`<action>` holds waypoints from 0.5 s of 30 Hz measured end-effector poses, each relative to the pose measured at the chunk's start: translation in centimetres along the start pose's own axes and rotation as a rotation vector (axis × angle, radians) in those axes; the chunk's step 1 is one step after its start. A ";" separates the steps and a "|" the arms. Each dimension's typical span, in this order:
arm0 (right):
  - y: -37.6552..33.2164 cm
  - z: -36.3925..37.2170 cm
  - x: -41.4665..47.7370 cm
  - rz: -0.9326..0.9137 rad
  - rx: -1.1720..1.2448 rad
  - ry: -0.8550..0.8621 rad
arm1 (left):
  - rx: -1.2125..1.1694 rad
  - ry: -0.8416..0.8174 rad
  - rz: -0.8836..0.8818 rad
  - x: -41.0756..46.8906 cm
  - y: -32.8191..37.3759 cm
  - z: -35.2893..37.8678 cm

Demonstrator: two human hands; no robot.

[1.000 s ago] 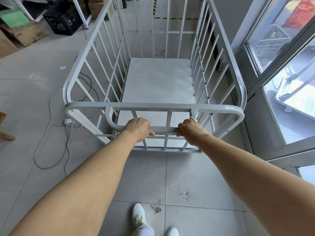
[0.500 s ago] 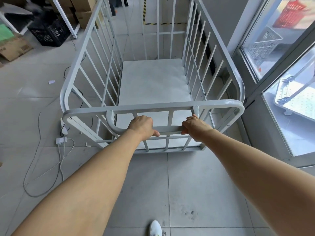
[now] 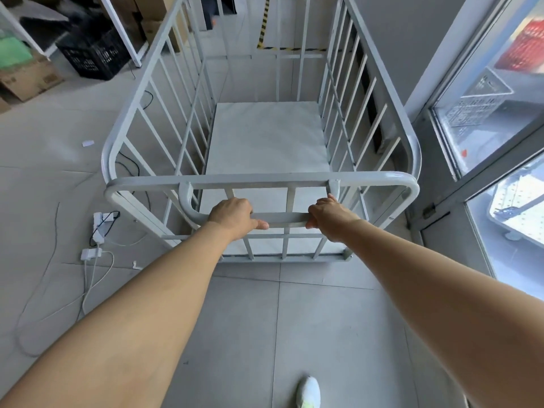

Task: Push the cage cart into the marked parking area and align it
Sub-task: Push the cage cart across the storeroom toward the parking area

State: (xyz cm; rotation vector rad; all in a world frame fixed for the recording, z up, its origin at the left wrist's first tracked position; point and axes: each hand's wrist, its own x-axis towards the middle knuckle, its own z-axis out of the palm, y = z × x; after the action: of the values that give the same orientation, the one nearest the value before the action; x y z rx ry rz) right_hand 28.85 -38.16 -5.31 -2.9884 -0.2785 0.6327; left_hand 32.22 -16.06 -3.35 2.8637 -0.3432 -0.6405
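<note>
Here, the fingers of the left hand [image 3: 232, 214] curl over the low handle bar [image 3: 287, 217] of the cage cart [image 3: 265, 178]. Its thumb sticks out along the bar toward the middle. The right hand [image 3: 329, 219] wraps its fingers round the same bar, near the right end. Both hands hold on tight, with a bare bit of bar between them. Both arms reach out long from the person.

The cart is white, with tall bars on all four sides and a flat white bottom inside. It stands on the grey tiled floor [image 3: 244, 319], close beside a grey wall [image 3: 397, 39] and a glass door [image 3: 500, 113] on its right. Past the far end of the cart, yellow and black striped tape [image 3: 265, 22] runs on the floor.

Left of the cart lies a white power strip [image 3: 101, 222] with wires [image 3: 91, 278] trailing from it. Farther off on the left sit a black crate [image 3: 94, 54] and a cardboard box [image 3: 29, 78]. One white shoe [image 3: 308, 391] shows at the bottom, behind the cart.
</note>
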 end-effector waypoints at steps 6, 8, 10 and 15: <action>3.1 -2.1 4.9 0.028 -0.169 -0.032 | 0.134 -0.034 0.001 5.7 1.3 -1.5; 3.9 -3.3 6.7 0.034 -0.200 -0.051 | 0.170 -0.053 0.003 8.0 1.6 -2.3; 4.6 -4.7 8.5 0.045 -0.226 -0.072 | 0.192 -0.062 0.013 10.4 1.8 -3.2; 6.9 -7.3 13.5 0.080 -0.238 -0.100 | 0.242 -0.061 0.035 16.0 2.3 -5.7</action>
State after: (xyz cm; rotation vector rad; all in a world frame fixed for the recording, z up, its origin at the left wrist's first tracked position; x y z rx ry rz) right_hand 45.06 -42.58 -4.70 -3.2132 -0.2575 0.8134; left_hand 48.38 -21.70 -4.13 3.0622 -0.5123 -0.7275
